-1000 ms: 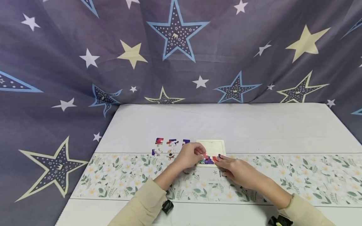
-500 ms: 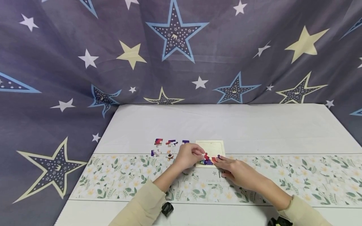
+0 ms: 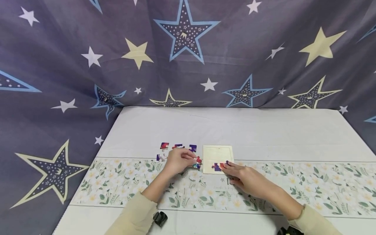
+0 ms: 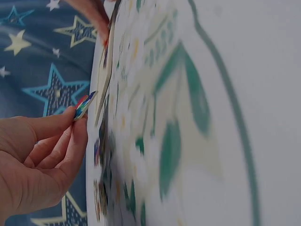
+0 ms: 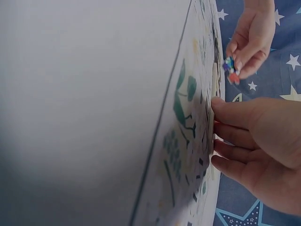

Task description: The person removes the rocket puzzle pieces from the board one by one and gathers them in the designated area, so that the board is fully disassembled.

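Observation:
My left hand (image 3: 178, 161) pinches a jigsaw piece (image 4: 84, 107) between thumb and fingertips. Red, blue and green show on this piece, which is raised above the table in both wrist views, just left of the board in the head view. The pale puzzle board (image 3: 215, 153) lies flat, with a purple piece (image 3: 217, 167) and a red-orange piece (image 3: 223, 165) along its near side. On the board's near right corner rests my right hand (image 3: 249, 179), its fingertips touching the red-orange piece and partly covering it.
Left of the board lie several loose pieces, among them a red one (image 3: 164, 145), a purple one (image 3: 192, 148) and a purple-and-white one (image 3: 160, 158). My left hand hides part of this group. A floral runner (image 3: 293, 182) crosses the white table (image 3: 264, 130); a starry cloth (image 3: 223, 49) hangs behind.
My left hand has lifted the multicoloured piece off the board's near left corner and moved left with it. The right hand has stayed in place on the board.

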`<state>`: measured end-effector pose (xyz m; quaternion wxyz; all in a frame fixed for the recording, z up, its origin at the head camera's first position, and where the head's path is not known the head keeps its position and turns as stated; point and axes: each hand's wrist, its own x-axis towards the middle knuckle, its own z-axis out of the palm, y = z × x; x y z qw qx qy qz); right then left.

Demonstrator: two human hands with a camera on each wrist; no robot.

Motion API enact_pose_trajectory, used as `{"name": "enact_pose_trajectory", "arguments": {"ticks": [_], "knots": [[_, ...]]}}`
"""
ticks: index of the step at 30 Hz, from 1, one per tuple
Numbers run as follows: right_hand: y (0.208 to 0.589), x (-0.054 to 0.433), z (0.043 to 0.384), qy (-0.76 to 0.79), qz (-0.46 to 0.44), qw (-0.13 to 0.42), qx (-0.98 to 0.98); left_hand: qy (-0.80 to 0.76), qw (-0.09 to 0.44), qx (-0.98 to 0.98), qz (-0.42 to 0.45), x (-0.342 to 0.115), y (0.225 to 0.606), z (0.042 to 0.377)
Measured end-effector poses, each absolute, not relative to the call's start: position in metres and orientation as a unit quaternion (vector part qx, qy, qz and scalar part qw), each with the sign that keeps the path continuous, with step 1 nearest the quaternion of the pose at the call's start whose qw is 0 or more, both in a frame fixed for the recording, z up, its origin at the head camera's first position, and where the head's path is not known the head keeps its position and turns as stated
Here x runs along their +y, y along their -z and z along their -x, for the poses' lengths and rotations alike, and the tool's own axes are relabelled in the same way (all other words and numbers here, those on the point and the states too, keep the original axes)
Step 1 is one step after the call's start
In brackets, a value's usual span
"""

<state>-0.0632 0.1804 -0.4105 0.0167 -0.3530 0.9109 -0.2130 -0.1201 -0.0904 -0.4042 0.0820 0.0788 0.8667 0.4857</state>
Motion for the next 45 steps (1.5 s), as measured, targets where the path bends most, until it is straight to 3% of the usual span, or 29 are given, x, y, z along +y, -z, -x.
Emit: {"name": "enact_pose_trajectory", "arguments": {"ticks": [8, 21, 33, 45], "knots": [[0.410, 0.182, 0.064, 0.223, 0.349, 0.023, 0.910, -0.487, 0.104, 0.867, -0.010, -0.122, 0.402, 0.115], [0.412, 0.182, 0.065, 0.248, 0.345, 0.045, 0.904, -0.479, 0.161, 0.863, 0.014, -0.176, 0.393, 0.100], [0.412, 0.183, 0.063, 0.255, 0.340, 0.051, 0.904, -0.392, 0.091, 0.914, 0.061, -0.196, 0.397, 0.098], [0.412, 0.184, 0.063, 0.261, 0.335, 0.061, 0.903, -0.368, 0.058, 0.926, 0.067, -0.191, 0.396, 0.104]]}}
